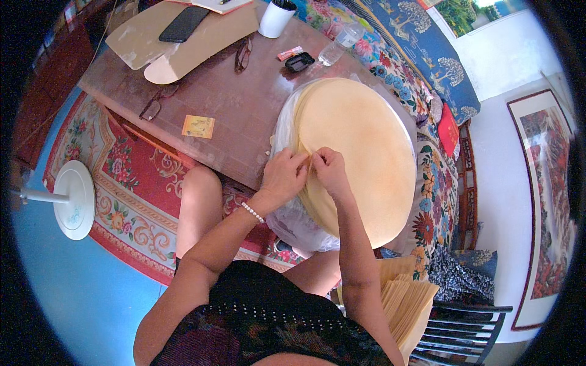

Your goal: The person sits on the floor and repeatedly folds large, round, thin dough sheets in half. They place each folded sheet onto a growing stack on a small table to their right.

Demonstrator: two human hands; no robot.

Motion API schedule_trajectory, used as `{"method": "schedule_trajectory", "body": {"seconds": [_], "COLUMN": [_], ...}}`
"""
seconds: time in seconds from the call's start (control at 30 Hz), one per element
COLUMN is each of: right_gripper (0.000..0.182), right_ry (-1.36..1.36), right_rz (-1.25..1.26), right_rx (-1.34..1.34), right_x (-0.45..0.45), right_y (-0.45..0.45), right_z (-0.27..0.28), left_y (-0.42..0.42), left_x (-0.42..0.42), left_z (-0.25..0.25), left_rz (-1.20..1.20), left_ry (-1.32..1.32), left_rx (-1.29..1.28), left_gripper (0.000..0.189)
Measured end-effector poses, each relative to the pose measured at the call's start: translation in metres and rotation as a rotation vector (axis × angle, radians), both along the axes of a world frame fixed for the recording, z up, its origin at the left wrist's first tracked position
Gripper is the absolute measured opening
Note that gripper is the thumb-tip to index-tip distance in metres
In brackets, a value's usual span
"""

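A stack of large, thin, round tan sheets (361,151) lies before me on clear plastic wrap (286,123); their material cannot be told for certain. At the stack's left edge, my left hand (286,176) pinches the rim of a sheet between thumb and fingers. Close beside it, my right hand (328,168) pinches at the same edge with fingertips bent in. The two hands nearly touch. A bead bracelet (252,212) circles my left wrist. Below my right forearm, a pile of folded tan sheets (405,302) stands at my right side.
On the brown table (224,110) lie a small yellow card (198,126), two pairs of eyeglasses (153,106), a black case (300,62), a plastic bottle (341,43), a white cup (277,18) and cardboard (206,45) under a smartphone (184,24). A floral sofa (403,82) adjoins it.
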State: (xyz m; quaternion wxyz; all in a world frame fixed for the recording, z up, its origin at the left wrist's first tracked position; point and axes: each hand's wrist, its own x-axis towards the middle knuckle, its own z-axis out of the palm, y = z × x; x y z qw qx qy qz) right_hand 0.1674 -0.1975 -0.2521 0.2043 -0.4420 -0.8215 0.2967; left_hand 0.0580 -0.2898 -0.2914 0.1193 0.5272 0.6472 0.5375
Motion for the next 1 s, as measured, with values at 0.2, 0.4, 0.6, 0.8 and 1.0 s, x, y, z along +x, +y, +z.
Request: {"method": "schedule_trajectory", "body": {"seconds": [0.2,0.4,0.6,0.8,1.0], "right_gripper": [0.020,0.028,0.030,0.025,0.026], "right_ry": [-0.011,-0.224,-0.364,-0.247,0.034], "right_rz": [-0.012,-0.031,-0.119,-0.124,-0.111], "right_rx": [0.072,0.230,0.355,0.331,0.153], "right_x": [-0.005,-0.012,-0.025,-0.010,0.022], "right_y": [-0.011,-0.025,-0.033,-0.025,-0.008], "right_z": [0.005,0.022,0.016,0.010,0.024], "left_y": [0.013,0.046,0.080,0.072,0.021], "left_x": [-0.009,-0.030,-0.037,-0.025,0.013], "left_z": [0.002,0.001,0.008,0.021,0.006], "left_rz": [0.024,0.021,0.052,0.095,-0.180], "left_ry": [0.184,0.256,0.348,0.633,0.625], "left_rx": [-0.114,-0.138,-0.201,-0.256,-0.127], "left_gripper": [0.023,0.026,0.035,0.040,0.038]}}
